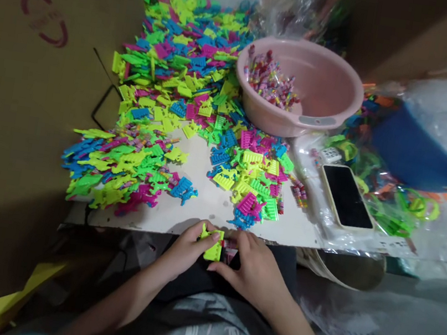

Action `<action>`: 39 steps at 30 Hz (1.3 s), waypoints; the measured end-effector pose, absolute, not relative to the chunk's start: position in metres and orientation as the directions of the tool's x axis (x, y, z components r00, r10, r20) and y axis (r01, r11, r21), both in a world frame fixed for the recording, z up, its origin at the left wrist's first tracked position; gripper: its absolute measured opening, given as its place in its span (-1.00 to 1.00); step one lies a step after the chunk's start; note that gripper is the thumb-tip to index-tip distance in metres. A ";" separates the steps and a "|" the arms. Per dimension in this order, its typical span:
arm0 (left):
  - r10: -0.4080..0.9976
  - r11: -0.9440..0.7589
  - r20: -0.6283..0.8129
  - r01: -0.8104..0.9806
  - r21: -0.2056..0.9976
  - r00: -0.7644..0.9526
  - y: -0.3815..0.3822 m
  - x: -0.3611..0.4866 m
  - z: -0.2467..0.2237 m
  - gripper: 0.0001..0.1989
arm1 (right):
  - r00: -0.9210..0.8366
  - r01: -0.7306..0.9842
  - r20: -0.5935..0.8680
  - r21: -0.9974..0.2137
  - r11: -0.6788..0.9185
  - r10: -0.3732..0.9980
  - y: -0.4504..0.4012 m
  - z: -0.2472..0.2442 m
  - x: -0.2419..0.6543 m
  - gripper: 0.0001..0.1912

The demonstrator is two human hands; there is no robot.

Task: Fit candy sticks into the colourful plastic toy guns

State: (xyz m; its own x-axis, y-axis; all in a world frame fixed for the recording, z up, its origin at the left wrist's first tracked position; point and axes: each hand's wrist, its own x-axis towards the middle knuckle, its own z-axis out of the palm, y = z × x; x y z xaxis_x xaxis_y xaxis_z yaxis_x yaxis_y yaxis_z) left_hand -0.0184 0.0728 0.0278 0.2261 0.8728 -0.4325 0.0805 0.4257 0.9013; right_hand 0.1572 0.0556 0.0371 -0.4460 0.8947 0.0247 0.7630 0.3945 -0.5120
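My left hand pinches a yellow-green plastic toy piece, which has a ridged rectangular part and a small figure at one end. Just right of it, my right hand is closed around small pink-wrapped rolls, partly hidden by the fingers. One roll's red end touches or nearly touches the plastic piece; I cannot tell which. Both hands are above my lap at the table's front edge. Beyond them lies a pile of similar ridged pieces in pink, blue, green and yellow.
Further left is a heap of plastic pieces with wrapped rolls among them. A larger heap covers the back. The pink basin contains wrapped rolls. A phone rests on plastic bags, near a blue container. Cardboard stands left.
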 end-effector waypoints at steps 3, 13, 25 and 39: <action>0.859 0.450 -0.457 0.086 0.889 0.233 0.071 -0.017 0.028 -0.73 | -0.495 0.793 -0.030 -0.425 0.437 0.868 0.052 0.038 0.152 -0.58; 0.840 0.487 -0.496 0.096 0.868 0.220 0.064 -0.013 0.023 -0.67 | -0.483 0.773 -0.076 -0.506 0.383 0.873 0.042 0.029 0.147 -0.63; 0.844 0.481 -0.498 0.132 0.867 0.201 0.059 -0.014 0.022 -0.68 | -0.468 0.774 -0.114 -0.533 0.343 0.876 0.037 0.026 0.141 -0.68; 0.900 -0.090 0.412 0.861 0.501 -0.145 0.136 -0.115 0.089 -0.69 | -0.034 0.920 0.266 -0.367 0.134 0.963 0.109 0.021 0.252 -0.72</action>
State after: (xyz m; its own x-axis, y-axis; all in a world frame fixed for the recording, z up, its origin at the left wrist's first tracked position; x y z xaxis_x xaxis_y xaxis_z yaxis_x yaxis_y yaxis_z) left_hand -0.1150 0.1357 0.0888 -0.1454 0.8997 0.4115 0.8608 -0.0900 0.5009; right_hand 0.2519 0.1087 0.0211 -0.0341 0.9634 0.2658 0.9204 0.1340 -0.3674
